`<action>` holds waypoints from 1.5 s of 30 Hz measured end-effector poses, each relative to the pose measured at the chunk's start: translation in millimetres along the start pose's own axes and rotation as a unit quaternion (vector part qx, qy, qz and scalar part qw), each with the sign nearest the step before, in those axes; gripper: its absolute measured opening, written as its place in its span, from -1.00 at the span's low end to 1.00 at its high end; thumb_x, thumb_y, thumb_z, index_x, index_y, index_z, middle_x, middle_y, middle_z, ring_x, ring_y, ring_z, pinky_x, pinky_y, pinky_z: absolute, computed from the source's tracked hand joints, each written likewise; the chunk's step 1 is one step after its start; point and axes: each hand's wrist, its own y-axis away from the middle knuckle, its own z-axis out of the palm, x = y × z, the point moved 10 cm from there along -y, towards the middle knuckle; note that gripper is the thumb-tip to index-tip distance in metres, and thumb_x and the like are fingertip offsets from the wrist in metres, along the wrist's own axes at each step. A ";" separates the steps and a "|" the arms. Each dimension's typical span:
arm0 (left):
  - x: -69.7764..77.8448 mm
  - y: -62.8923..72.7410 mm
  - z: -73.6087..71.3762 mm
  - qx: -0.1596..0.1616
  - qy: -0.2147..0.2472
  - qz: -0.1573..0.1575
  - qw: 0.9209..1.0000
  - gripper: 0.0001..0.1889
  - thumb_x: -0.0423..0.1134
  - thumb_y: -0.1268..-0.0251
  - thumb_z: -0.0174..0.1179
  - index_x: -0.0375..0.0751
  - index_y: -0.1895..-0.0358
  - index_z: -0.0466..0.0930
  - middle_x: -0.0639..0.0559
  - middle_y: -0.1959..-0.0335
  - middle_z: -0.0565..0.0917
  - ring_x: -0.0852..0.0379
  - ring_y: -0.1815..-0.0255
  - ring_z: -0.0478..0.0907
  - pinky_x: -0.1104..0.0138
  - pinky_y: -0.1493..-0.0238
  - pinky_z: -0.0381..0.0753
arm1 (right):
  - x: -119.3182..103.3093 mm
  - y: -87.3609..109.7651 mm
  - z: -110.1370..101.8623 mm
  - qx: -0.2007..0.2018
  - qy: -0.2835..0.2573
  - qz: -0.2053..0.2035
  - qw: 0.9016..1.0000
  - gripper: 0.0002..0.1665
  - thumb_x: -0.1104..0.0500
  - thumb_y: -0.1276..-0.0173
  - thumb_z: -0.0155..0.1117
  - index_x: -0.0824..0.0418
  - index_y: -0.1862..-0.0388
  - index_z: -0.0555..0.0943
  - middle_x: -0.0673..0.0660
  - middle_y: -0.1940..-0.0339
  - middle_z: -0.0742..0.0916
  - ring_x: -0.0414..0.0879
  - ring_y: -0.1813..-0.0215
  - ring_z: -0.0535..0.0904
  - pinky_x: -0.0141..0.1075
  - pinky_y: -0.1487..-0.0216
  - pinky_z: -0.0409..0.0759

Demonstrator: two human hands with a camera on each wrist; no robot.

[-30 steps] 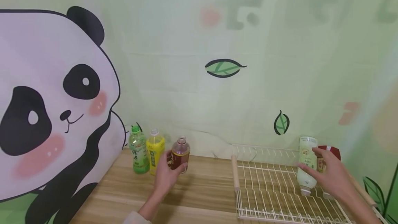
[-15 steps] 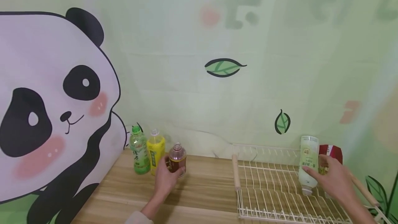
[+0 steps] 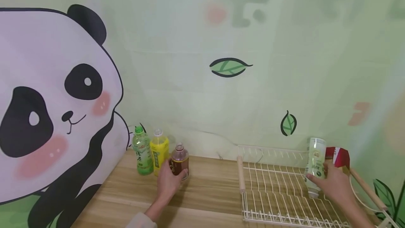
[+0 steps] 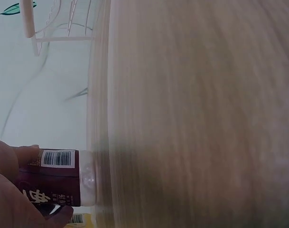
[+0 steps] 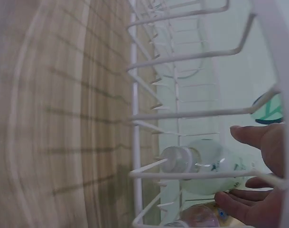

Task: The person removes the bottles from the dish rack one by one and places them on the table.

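Observation:
My left hand (image 3: 169, 184) grips a dark red drink bottle (image 3: 181, 163) that stands upright on the wooden table. In the left wrist view the dark red bottle (image 4: 54, 178) shows its barcode, with fingers wrapped about it. Left of it stand a yellow-labelled bottle (image 3: 159, 150) and a green-capped bottle (image 3: 142, 154). My right hand (image 3: 336, 185) holds a pale green bottle (image 3: 316, 157), which sits cap down in the white wire rack (image 3: 272, 185). The right wrist view puts this pale bottle (image 5: 206, 166) between thumb and fingers; the exact finger contact is partly hidden.
A red-labelled bottle (image 3: 341, 157) stands in the rack behind my right hand, and is partly hidden by it. Wooden handles (image 3: 241, 173) flank the rack. A printed panda backdrop (image 3: 190, 80) hangs behind the table.
My left hand has brought the dark red bottle slightly left, down beside the yellow one. My right hand has closed in around the pale green bottle, which has turned a little.

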 end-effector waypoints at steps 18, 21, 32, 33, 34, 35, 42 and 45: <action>2.3 -0.9 3.3 -0.004 -0.034 0.011 0.999 -0.23 -0.26 -0.24 0.54 -0.57 -0.39 0.36 -0.50 -0.26 0.54 -0.40 -0.28 0.54 -0.24 -0.29 0.58 | -4.6 -5.4 11.7 -0.028 -0.048 -0.005 0.998 0.22 -0.03 -0.32 0.59 0.72 -0.49 0.09 0.75 -0.31 0.43 0.60 -0.23 0.50 0.32 -0.05 0.67; 2.1 -0.7 3.6 -0.004 -0.034 0.011 0.999 -0.23 -0.27 -0.23 0.54 -0.57 -0.39 0.35 -0.50 -0.26 0.54 -0.41 -0.28 0.54 -0.26 -0.30 0.57 | -4.0 -5.4 13.1 -0.042 -0.052 0.006 0.998 0.23 -0.03 -0.31 0.59 0.71 -0.50 0.08 0.74 -0.32 0.42 0.59 -0.22 0.50 0.28 -0.01 0.69; -1.9 -1.0 5.5 -0.017 -0.031 -0.007 0.999 -0.19 -0.27 -0.26 0.53 -0.55 -0.45 0.30 -0.52 -0.34 0.49 -0.43 -0.35 0.50 -0.28 -0.34 0.53 | -8.6 -9.8 26.7 -0.046 -0.046 -0.003 0.998 0.13 0.01 -0.31 0.59 0.67 -0.48 0.16 0.72 -0.31 0.45 0.55 -0.18 0.54 0.24 0.00 0.70; -2.0 -1.0 5.8 -0.017 -0.033 -0.008 0.999 -0.19 -0.26 -0.27 0.53 -0.55 -0.45 0.30 -0.52 -0.34 0.49 -0.43 -0.35 0.50 -0.27 -0.35 0.53 | -8.6 -9.7 27.5 -0.046 -0.045 -0.004 0.998 0.14 0.00 -0.31 0.58 0.68 -0.47 0.16 0.73 -0.30 0.46 0.53 -0.16 0.56 0.23 0.02 0.70; -2.7 -1.1 5.8 -0.018 -0.034 -0.011 0.999 -0.19 -0.26 -0.27 0.52 -0.55 -0.46 0.29 -0.51 -0.35 0.48 -0.42 -0.36 0.49 -0.27 -0.36 0.52 | -8.9 -9.9 28.6 -0.048 -0.045 -0.005 0.998 0.14 -0.01 -0.30 0.58 0.69 -0.46 0.16 0.73 -0.29 0.46 0.50 -0.13 0.57 0.20 0.05 0.71; -2.7 -1.0 5.5 -0.017 -0.036 -0.010 0.999 -0.19 -0.26 -0.27 0.52 -0.55 -0.46 0.29 -0.52 -0.35 0.48 -0.43 -0.35 0.49 -0.27 -0.35 0.52 | -8.4 -10.0 30.1 -0.051 -0.047 -0.002 0.998 0.14 -0.03 -0.31 0.58 0.70 -0.45 0.16 0.74 -0.29 0.45 0.48 -0.11 0.57 0.18 0.07 0.71; -3.6 -1.1 7.8 -0.028 -0.043 -0.009 0.999 -0.16 -0.23 -0.29 0.52 -0.55 -0.48 0.26 -0.50 -0.36 0.47 -0.41 -0.36 0.48 -0.27 -0.35 0.52 | 1.6 -8.1 39.9 -0.080 -0.051 0.035 0.995 0.22 -0.21 -0.35 0.51 0.74 -0.42 0.15 0.71 -0.15 0.53 0.34 0.04 0.60 -0.01 0.23 0.69; -4.5 -0.9 8.1 -0.035 -0.048 -0.012 0.998 -0.13 -0.20 -0.29 0.52 -0.54 -0.50 0.24 -0.50 -0.36 0.45 -0.42 -0.37 0.47 -0.27 -0.36 0.51 | 1.4 -8.5 41.4 -0.083 -0.050 0.031 0.995 0.21 -0.26 -0.36 0.48 0.74 -0.38 0.19 0.66 -0.04 0.58 0.28 0.11 0.60 -0.05 0.27 0.67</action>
